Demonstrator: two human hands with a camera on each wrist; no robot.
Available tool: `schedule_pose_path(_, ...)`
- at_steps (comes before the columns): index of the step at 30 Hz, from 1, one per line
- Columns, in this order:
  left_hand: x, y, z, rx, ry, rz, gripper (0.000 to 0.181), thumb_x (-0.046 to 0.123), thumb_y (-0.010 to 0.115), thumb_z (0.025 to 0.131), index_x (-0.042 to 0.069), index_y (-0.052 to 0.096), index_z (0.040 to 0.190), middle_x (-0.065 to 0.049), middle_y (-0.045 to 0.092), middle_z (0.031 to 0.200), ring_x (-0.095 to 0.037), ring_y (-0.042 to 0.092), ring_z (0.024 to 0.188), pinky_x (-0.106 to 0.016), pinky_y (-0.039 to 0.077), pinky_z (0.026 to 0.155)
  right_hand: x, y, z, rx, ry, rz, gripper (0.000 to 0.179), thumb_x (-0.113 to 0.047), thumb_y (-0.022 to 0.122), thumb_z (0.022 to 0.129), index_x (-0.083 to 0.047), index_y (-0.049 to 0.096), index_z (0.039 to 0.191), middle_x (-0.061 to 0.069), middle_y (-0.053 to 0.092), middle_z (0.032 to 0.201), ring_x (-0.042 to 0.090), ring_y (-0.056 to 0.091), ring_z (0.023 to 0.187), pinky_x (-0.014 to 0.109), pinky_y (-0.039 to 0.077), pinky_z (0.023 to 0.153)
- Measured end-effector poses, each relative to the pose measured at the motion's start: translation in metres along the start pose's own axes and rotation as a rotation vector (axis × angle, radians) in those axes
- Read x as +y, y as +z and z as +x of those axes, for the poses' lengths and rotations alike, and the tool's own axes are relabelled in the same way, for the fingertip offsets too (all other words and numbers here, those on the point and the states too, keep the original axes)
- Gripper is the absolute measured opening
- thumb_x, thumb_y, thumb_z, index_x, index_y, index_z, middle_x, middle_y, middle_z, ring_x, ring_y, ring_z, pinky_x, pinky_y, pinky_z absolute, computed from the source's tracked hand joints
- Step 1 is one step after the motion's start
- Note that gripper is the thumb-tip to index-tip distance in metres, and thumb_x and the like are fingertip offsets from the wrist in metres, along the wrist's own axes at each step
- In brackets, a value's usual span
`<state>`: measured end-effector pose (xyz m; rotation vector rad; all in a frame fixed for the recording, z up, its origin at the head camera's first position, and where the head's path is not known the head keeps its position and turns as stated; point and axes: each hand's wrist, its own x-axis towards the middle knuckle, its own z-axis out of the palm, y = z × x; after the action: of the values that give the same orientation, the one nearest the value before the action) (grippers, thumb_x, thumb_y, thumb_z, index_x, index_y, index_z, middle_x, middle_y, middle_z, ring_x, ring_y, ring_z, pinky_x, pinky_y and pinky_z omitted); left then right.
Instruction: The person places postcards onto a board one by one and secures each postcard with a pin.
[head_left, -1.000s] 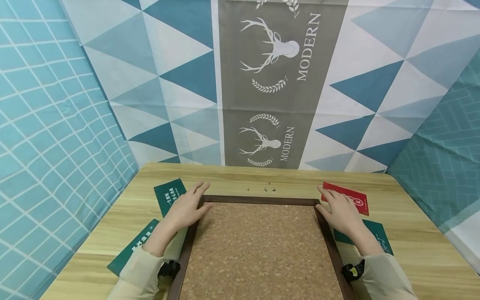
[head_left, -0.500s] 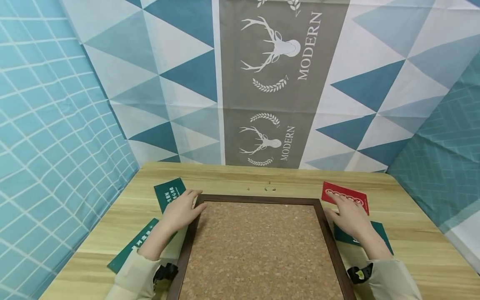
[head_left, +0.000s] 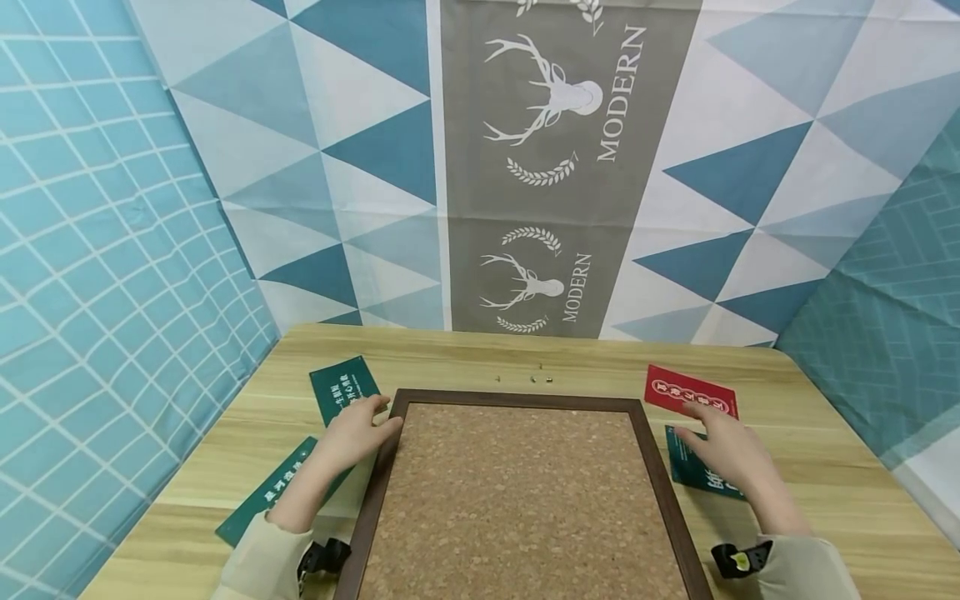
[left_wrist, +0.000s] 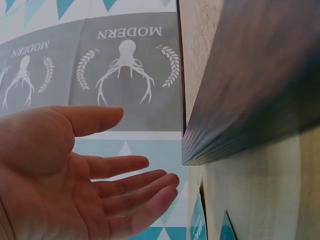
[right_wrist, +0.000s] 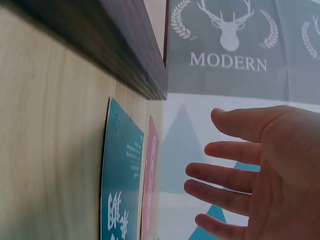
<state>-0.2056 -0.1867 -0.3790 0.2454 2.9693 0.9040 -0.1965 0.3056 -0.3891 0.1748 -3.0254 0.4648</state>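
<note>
A cork board [head_left: 517, 500] in a dark brown wooden frame [head_left: 517, 400] lies on the table. By its left side hovers my left hand [head_left: 354, 435], fingers relaxed and holding nothing; the left wrist view shows that palm [left_wrist: 45, 185] apart from the frame's corner. My right hand [head_left: 731, 450] is off the board's right side, above a dark green card [head_left: 693, 467] and near a red card [head_left: 690, 390]. Its fingers are spread and hold nothing, as the right wrist view shows beside the green card [right_wrist: 120, 175].
Two more dark green cards lie left of the board, an upper one [head_left: 341, 387] and a lower one [head_left: 270, 487], partly covered by the left arm. Several tiny brass-coloured pins [head_left: 534, 379] lie beyond the board's far edge. A patterned cloth wall [head_left: 375, 208] stands behind the wooden table [head_left: 847, 500].
My right hand has moved right and toward me, away from the frame's corner, uncovering the red card. My left hand has drawn slightly left and nearer. The board has stayed put.
</note>
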Motion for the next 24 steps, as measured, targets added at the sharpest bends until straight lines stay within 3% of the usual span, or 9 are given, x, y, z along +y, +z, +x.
schedule_pose_path(5, -0.004, 0.000, -0.002, -0.036, -0.060, -0.059, 0.053, 0.030, 0.051, 0.092, -0.006, 0.042, 0.131, -0.026, 0.047, 0.128, -0.042, 0.046, 0.115, -0.050, 0.043, 0.086, 0.008, -0.002, -0.005, -0.014, 0.035, 0.016, 0.058, -0.035, 0.055, 0.089, 0.008, 0.045, 0.127, 0.032, 0.048, 0.123, 0.050, 0.046, 0.109, 0.061, 0.038, 0.081)
schedule_pose_path(12, -0.006, 0.001, -0.002, -0.079, -0.108, -0.065, 0.056, 0.030, 0.051, 0.091, -0.008, 0.040, 0.131, -0.030, 0.049, 0.124, -0.042, 0.051, 0.108, -0.047, 0.047, 0.079, 0.018, -0.003, -0.009, -0.035, 0.077, -0.004, 0.059, -0.036, 0.057, 0.087, 0.010, 0.047, 0.123, 0.034, 0.051, 0.116, 0.050, 0.050, 0.101, 0.057, 0.042, 0.074)
schedule_pose_path(22, -0.012, 0.004, -0.004, -0.133, -0.144, -0.102, 0.058, 0.032, 0.053, 0.091, -0.009, 0.041, 0.130, -0.029, 0.053, 0.119, -0.028, 0.061, 0.088, -0.040, 0.049, 0.068, 0.030, -0.007, -0.016, -0.114, 0.170, 0.030, 0.070, -0.039, 0.056, 0.087, 0.018, 0.039, 0.125, 0.039, 0.043, 0.121, 0.053, 0.045, 0.106, 0.057, 0.042, 0.076)
schedule_pose_path(24, -0.012, 0.005, -0.004, -0.135, -0.143, -0.102, 0.058, 0.032, 0.052, 0.091, -0.009, 0.040, 0.131, -0.029, 0.053, 0.119, -0.023, 0.060, 0.072, -0.037, 0.047, 0.065, 0.033, -0.006, -0.016, -0.118, 0.194, 0.034, 0.072, -0.039, 0.056, 0.087, 0.018, 0.037, 0.125, 0.039, 0.042, 0.122, 0.053, 0.044, 0.106, 0.058, 0.041, 0.076)
